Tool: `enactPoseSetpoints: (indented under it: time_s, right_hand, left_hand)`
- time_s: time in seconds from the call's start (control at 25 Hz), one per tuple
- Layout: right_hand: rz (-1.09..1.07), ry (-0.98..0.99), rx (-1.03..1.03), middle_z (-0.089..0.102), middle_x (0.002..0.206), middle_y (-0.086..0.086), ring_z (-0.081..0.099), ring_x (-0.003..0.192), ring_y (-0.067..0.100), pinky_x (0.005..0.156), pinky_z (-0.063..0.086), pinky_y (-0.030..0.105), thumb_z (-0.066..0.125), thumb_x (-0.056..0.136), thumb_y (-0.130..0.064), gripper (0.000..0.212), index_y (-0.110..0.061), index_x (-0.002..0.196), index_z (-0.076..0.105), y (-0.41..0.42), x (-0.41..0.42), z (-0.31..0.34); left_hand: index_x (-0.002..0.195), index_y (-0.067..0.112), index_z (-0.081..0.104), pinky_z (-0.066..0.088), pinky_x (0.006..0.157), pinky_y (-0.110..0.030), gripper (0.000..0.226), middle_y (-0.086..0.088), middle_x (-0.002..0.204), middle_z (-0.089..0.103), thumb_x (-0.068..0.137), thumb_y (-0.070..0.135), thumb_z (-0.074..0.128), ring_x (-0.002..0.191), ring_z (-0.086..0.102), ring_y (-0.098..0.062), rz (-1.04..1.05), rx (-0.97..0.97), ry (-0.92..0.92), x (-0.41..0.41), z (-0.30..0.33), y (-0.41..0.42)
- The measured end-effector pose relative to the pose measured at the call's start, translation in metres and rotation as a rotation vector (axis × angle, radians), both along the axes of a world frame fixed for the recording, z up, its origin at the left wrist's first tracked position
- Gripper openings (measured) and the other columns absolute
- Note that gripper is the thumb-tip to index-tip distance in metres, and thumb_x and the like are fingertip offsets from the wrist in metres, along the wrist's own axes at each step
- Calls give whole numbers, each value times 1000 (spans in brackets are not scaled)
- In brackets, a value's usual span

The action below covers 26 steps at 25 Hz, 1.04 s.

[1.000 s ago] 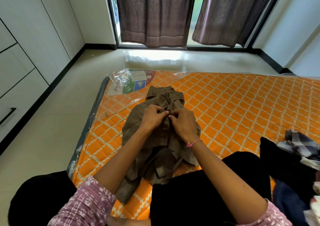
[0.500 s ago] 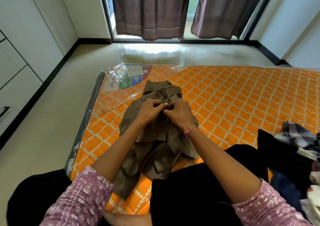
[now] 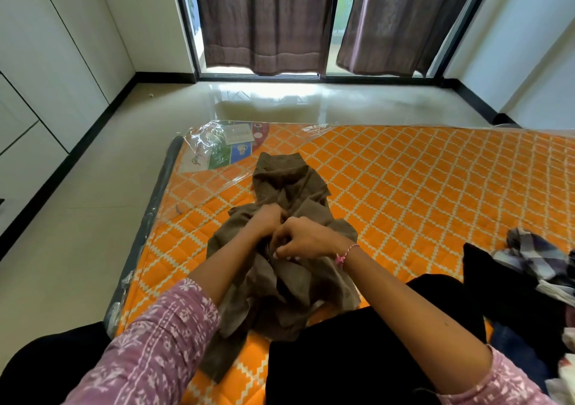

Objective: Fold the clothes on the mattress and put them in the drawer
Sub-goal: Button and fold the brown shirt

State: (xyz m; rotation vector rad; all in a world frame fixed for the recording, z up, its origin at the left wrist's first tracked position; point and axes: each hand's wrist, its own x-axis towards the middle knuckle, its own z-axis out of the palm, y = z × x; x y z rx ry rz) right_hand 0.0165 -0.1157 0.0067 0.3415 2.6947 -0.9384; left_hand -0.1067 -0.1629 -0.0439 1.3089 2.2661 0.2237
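since the earlier frames both hands have slid a little nearer along the front of the garment, staying pressed together. fingers of the right hand [image 3: 303, 239] are curled and pinching a small bit of the olive-brown shirt [image 3: 298, 187], perhaps a button or placket, though that detail is too small to tell. the left hand [image 3: 267, 220] sits touching it on the left, fingers also curled into the same cloth; its fingertips are hidden behind the right hand. a pink thread bracelet [image 3: 346, 254] circles the right wrist, and both forearms come out of pink printed sleeves [image 3: 149, 351].

the shirt lies crumpled on the near left part of the orange quilted mattress [image 3: 435, 187], collar end pointing far, its lower edge draped over the person's black-clad legs [image 3: 357, 358]. it is not yet spread flat or folded. to the right a heap of unfolded clothes [image 3: 529, 267], black with a checked piece on top, waits near the mattress edge. white cabinet drawers [image 3: 28, 155] stand far left across the floor.

the likely trouble: with cloth bunched under both hands, any fold begun now would trap wrinkles and come out lopsided. the hem resting on the legs could drag the shirt askew when the person shifts. the plastic wrap [image 3: 217, 149] on the mattress looks slippery, so the shirt may slide while being smoothed.
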Motion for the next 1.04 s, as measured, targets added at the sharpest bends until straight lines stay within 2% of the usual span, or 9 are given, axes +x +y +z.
enactPoseSetpoints:
  time_s: [0.12, 0.24, 0.32, 0.44, 0.52, 0.64, 0.76, 0.88, 1.04]
  right_hand:
    - [-254, 200, 86, 64, 70, -2, 46, 49, 2, 51, 36, 15, 58, 86, -8, 18, -6, 93, 74, 36, -9, -4]
    - [-579, 282, 193, 68, 92, 20, 55, 68, 28, 61, 41, 35, 47, 93, -9, 24, 1, 102, 68, 80, -25, -23]
    - [-675, 135, 159, 62, 105, 21, 56, 85, 35, 69, 43, 39, 43, 99, -18, 29, 1, 113, 58, 105, -38, -42]
    - [-690, -86, 40, 52, 87, 13, 46, 72, 27, 60, 33, 31, 39, 102, -28, 27, -5, 97, 51, 126, -59, -67]
    - [-685, -123, 9, 41, 75, 6, 35, 60, 18, 51, 26, 30, 39, 103, -26, 25, -9, 84, 42, 134, -76, -84]
    - [-773, -111, 8, 40, 78, 7, 30, 57, 16, 50, 27, 29, 43, 100, -20, 16, -8, 89, 44, 137, -87, -103]
    - [-860, -108, 95, 31, 64, 4, 26, 52, 17, 48, 23, 28, 49, 95, -17, 38, -18, 63, 29, 141, -89, -113]
    - [-702, -104, 378, 34, 60, 3, 33, 51, 19, 53, 31, 30, 42, 100, -18, 42, -14, 59, 32, 136, -92, -120]
    - [-705, 23, 507, 62, 91, 16, 59, 85, 34, 63, 36, 36, 36, 102, -14, 29, -2, 89, 60, 149, -92, -100]
  left_hand:
    - [99, 3, 65, 47, 75, -32, 18, -10, 97, 65, 89, 13, 55, 91, 59, -24, -150, -178, -37, 8, -17, -8]
    - [92, 13, 70, 54, 68, -27, 13, 4, 86, 64, 91, 21, 59, 82, 62, -16, -128, -485, -570, 2, -6, -14]
    - [96, 17, 71, 58, 64, -28, 16, 3, 94, 70, 93, 27, 59, 77, 70, -16, -93, -577, -816, -18, 8, -19]
    - [85, 12, 69, 51, 49, -19, 20, -7, 79, 69, 95, 22, 55, 58, 65, -13, 214, -41, -789, -50, 7, -10]
    - [85, 7, 67, 51, 54, -21, 11, -13, 81, 65, 91, 12, 59, 67, 62, -23, 620, 413, -531, -73, -5, 7]
    - [117, 1, 56, 46, 81, -34, 28, -19, 116, 58, 91, 12, 56, 105, 56, -35, 775, 238, -254, -93, -36, 30]
    - [92, -1, 53, 46, 69, -41, 11, -27, 105, 57, 92, 10, 52, 81, 53, -32, 873, 162, -438, -102, -61, 52]
    - [112, -2, 56, 42, 54, -28, 23, -26, 112, 61, 95, 12, 51, 65, 51, -25, 960, 280, -637, -104, -72, 64]
    - [123, -2, 55, 48, 66, -35, 28, -22, 116, 60, 96, 7, 49, 90, 59, -32, 1106, 569, -836, -113, -59, 57]
